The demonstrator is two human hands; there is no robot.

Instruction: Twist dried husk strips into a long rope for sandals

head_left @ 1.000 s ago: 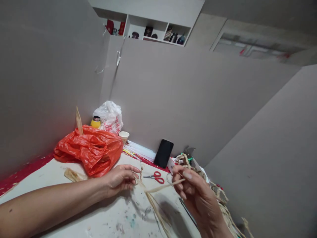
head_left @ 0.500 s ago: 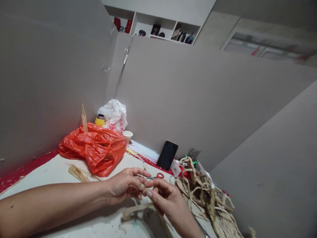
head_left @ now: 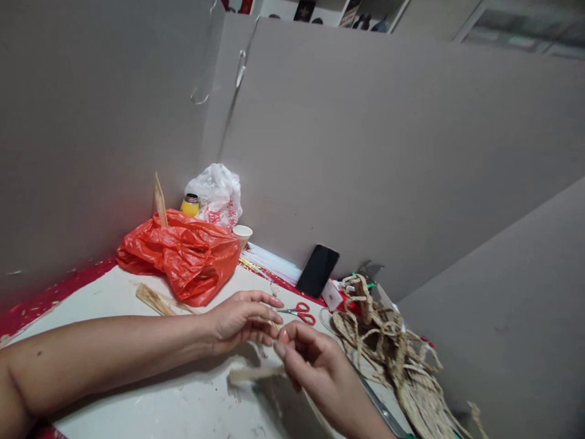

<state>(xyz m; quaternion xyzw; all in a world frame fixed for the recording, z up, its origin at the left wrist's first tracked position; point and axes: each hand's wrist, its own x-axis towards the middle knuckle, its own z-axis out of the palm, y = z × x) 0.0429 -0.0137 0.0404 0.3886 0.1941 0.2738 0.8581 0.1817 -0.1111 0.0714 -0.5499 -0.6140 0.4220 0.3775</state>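
Note:
My left hand and my right hand meet fingertip to fingertip above the white table. Both pinch the same pale straw strip, whose flat end hangs down toward the table between them. Red-handled scissors lie just beyond my fingers. A pile of braided straw rope lies to the right of my right hand.
An orange plastic bag with a stick poking out sits at the back left, with a white bag, yellow jar and paper cup behind. A black phone leans on the grey partition. A dry husk piece lies near the bag.
My right hand has come left and down to meet my left hand, bringing the strip's end with it. The view has tilted down, and the straw rope pile has come into sight.

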